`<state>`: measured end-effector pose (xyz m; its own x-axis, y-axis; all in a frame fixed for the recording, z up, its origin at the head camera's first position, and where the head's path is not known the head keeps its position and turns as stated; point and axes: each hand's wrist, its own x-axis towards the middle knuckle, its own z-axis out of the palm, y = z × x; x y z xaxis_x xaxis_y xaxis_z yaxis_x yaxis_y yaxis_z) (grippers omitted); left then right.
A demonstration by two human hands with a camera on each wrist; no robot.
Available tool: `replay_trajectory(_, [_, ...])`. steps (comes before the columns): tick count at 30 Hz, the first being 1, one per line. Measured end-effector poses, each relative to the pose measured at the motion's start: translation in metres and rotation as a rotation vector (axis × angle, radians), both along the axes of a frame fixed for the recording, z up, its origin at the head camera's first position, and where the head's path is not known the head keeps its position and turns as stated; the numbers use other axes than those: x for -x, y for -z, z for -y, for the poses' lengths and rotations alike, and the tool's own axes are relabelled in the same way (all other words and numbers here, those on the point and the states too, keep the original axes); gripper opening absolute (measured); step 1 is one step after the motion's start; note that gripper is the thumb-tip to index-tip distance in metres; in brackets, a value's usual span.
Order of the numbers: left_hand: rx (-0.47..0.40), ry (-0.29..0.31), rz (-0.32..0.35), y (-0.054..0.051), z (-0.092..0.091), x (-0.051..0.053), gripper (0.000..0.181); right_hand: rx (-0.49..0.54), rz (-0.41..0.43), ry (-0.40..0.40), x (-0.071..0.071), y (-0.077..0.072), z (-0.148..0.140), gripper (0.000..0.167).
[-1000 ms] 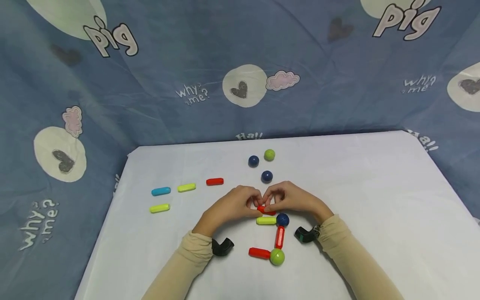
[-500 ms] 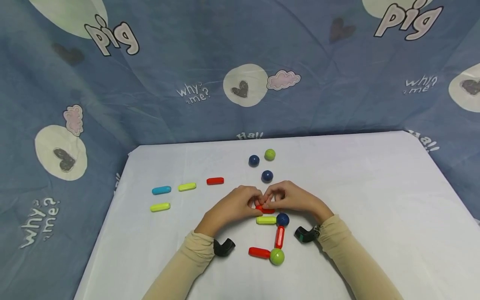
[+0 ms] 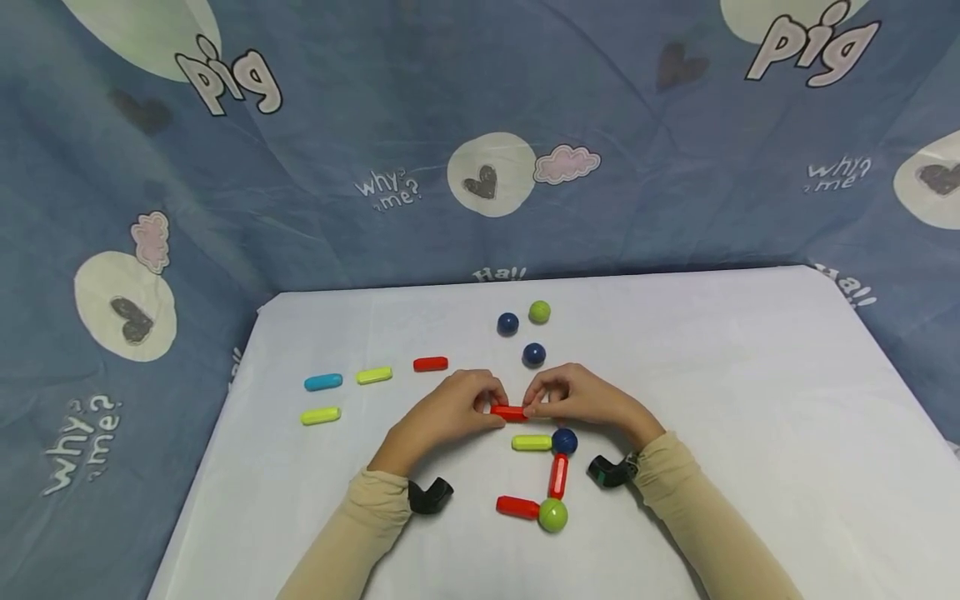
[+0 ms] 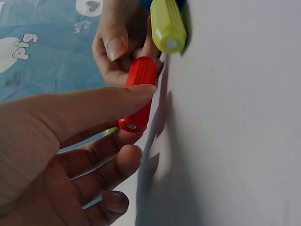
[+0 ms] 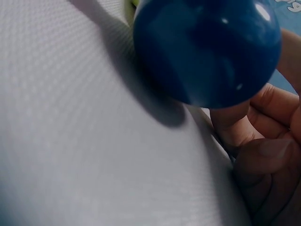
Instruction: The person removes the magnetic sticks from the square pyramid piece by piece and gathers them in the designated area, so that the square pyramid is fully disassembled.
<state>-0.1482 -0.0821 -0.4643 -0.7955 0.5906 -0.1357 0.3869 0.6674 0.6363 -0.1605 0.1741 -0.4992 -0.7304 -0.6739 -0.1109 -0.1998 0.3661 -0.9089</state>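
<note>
In the head view I see the left hand (image 3: 459,404) over the white bench (image 3: 712,375), its grip pinching one end of a red stick (image 3: 508,413). The right hand (image 3: 588,398) has its fingertips at the other end; whether its grip pinches the stick, I cannot tell. A yellow stick (image 3: 532,442), touching a blue ball (image 3: 564,442), lies just on the near side.

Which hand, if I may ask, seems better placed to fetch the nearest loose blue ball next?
Probably the right hand: in the head view it sits closer to that blue ball, and the left hand pinches a red rod. Whether the right grips it too is unclear.
</note>
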Motion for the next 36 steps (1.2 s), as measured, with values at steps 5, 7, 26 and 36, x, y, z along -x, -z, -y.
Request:
replay_trajectory(5, [0.006,-0.077,0.019,-0.001,0.025,-0.006,0.02,-0.017,0.001,0.016,0.0,0.001,-0.001,0.012])
replay_trajectory(7, [0.01,-0.109,0.027,-0.002,0.04,-0.008,0.019,-0.016,0.008,0.015,-0.001,0.002,-0.001,0.011])
replay_trajectory(26, [0.115,-0.375,-0.18,-0.009,0.154,-0.022,0.022,-0.021,0.006,0.014,-0.002,0.0,-0.001,0.012])
replay_trajectory(36, [0.125,-0.377,-0.18,-0.008,0.155,-0.021,0.023,-0.026,0.023,0.013,-0.003,-0.002,0.0,0.013])
